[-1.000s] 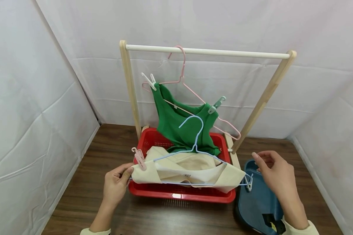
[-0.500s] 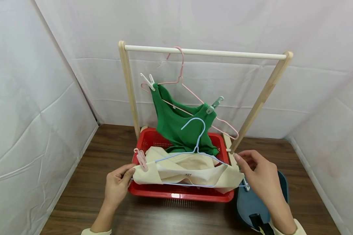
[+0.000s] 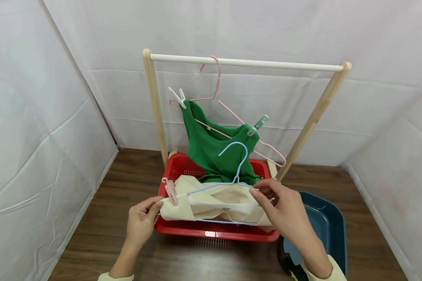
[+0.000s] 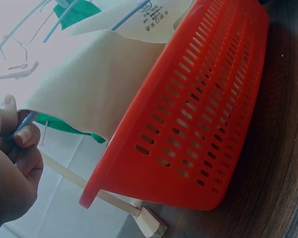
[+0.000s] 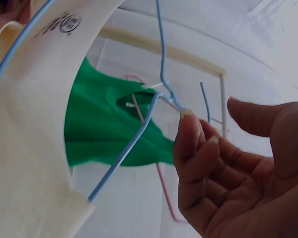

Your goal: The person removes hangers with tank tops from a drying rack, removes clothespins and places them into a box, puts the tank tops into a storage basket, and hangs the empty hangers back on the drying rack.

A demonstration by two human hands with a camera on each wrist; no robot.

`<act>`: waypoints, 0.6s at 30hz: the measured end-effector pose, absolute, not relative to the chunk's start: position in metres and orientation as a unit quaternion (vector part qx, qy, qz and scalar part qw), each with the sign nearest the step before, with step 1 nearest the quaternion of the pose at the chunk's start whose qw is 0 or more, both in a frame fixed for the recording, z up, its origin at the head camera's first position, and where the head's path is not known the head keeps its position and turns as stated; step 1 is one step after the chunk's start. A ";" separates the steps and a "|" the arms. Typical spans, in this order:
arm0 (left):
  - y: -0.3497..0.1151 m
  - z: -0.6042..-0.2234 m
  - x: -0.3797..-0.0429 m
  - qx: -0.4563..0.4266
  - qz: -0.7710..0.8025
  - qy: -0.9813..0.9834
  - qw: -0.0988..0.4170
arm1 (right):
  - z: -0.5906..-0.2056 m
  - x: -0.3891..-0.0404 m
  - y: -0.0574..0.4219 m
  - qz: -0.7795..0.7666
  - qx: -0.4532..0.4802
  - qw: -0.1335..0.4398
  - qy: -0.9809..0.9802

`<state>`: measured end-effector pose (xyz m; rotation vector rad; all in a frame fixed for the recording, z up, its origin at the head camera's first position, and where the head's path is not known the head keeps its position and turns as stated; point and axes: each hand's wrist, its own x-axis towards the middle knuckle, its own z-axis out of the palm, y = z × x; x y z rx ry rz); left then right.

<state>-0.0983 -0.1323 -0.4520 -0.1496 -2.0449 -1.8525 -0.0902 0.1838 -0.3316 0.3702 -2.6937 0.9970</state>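
Note:
My left hand (image 3: 140, 222) pinches the left end of a light blue clothes hanger (image 3: 239, 170) between thumb and fingers. On this hanger lies a cream garment (image 3: 177, 210), a pink clothespin (image 3: 170, 192) clipped at its left shoulder. The left wrist view has the blue end (image 4: 26, 123) under my thumb and fingers. My right hand (image 3: 288, 208) is over the hanger's right arm, near its neck. In the right wrist view its thumb stands apart from the bent fingers (image 5: 189, 136), and no grip on the hanger shows. The garment's right end is hidden behind this hand.
A red basket (image 3: 211, 233) stands below the garment. Behind it, a green top (image 3: 211, 146) hangs on a pink hanger (image 3: 218, 78) from the rack's white bar (image 3: 285, 63), with white (image 3: 178, 97) and green clothespins (image 3: 258, 125). A dark blue tray (image 3: 339, 222) sits at right.
My right hand has moved left from above the blue tray, past the hanger's right end, to near the hanger's neck. The left hand keeps its hold, and the hanger has shifted slightly right.

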 end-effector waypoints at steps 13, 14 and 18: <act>-0.135 -0.452 -0.099 -0.063 -0.672 -0.716 0.180 | -0.329 -0.098 0.139 0.382 0.238 0.108 -0.886; -0.135 -0.452 -0.100 -0.063 -0.671 -0.717 0.180 | -0.329 -0.098 0.135 0.384 0.247 0.104 -0.884; -0.134 -0.442 -0.099 -0.056 -0.668 -0.721 0.175 | -0.329 -0.097 0.122 0.382 0.278 0.089 -0.877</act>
